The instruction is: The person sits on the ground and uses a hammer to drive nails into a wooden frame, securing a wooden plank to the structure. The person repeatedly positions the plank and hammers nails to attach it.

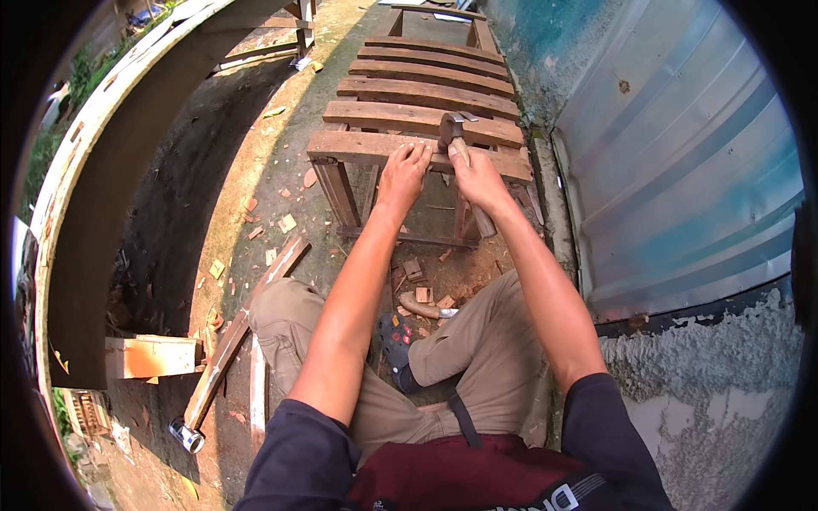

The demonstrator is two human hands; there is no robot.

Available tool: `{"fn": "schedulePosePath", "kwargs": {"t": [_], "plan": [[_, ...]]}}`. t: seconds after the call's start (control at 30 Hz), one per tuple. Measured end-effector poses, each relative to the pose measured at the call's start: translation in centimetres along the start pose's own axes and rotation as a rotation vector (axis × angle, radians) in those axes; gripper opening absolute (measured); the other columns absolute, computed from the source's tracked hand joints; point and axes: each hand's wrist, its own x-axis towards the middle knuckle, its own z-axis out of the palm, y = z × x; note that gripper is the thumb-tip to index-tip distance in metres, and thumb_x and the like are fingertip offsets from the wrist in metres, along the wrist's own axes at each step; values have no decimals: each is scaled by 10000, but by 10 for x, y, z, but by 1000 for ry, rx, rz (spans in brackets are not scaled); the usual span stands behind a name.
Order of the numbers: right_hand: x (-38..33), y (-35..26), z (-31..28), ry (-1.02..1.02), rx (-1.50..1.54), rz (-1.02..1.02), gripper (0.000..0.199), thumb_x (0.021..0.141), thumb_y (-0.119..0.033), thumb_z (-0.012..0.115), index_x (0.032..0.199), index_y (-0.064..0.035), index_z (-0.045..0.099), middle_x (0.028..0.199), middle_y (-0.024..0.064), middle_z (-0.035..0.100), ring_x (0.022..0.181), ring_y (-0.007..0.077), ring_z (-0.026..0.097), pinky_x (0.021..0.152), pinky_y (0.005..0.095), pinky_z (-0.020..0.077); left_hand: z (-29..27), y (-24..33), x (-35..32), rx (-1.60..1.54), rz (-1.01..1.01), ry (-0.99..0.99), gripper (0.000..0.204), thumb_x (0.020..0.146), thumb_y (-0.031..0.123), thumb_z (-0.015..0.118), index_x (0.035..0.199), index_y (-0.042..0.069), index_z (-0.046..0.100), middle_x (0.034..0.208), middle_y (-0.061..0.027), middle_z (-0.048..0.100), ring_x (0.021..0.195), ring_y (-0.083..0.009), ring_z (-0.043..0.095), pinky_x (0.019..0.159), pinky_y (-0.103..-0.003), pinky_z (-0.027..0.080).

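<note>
1. My right hand [479, 176] has its grip clenched on the hammer [453, 129], whose head rests on the wooden slat frame [417, 102] at twelve o'clock.
2. My left hand [403, 173] lies flat, grip released, on the nearest slat, just beside the hammer handle.
3. I count six slats with open gaps between them; the corrugated metal wall [682, 170] crowds the frame at three o'clock, while the dirt floor [264, 170] lies open at nine o'clock.
4. Wood chips litter the floor; one can [187, 435] lies at seven o'clock.
</note>
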Motion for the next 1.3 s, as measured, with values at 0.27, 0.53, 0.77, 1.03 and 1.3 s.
{"fn": "schedulePosePath", "kwargs": {"t": [0.27,0.53,0.77,1.03,1.3], "plan": [[-5,-6,-13,-155,150,131,454,1050,-412,463,972,14,599,665,142,622,517,273,646,504,415,502,-27,24,2,-1,-65,-114,551,808,220,687,1318,28,608,1354,-134,604,1279,-299,529,1112,-438,390],[-2,-7,-10,-122,154,129,452,1037,-414,492,933,12,599,641,121,605,507,240,633,486,415,483,-26,27,9,6,-116,-167,630,802,290,688,1357,17,575,1392,-143,578,1302,-315,511,1151,-439,348],[-8,-3,-1,-11,51,36,475,1038,-443,496,913,6,585,594,64,565,476,197,577,461,373,454,-23,31,11,-51,-124,-75,630,784,262,694,1356,24,584,1383,-165,584,1270,-345,531,1130,-452,382],[-4,-9,-46,-170,62,80,470,1030,-480,517,960,-17,561,669,30,531,484,129,536,436,328,438,-24,35,17,-98,-169,-102,608,807,281,668,1349,16,595,1390,-153,578,1286,-340,510,1141,-448,363],[-107,-38,-50,25,799,368,340,1073,-405,439,1107,-71,496,668,-12,433,452,82,396,406,263,364,-20,27,16,-227,-222,36,400,892,246,647,1204,0,701,1294,-184,653,1213,-375,551,1081,-436,426]]}}
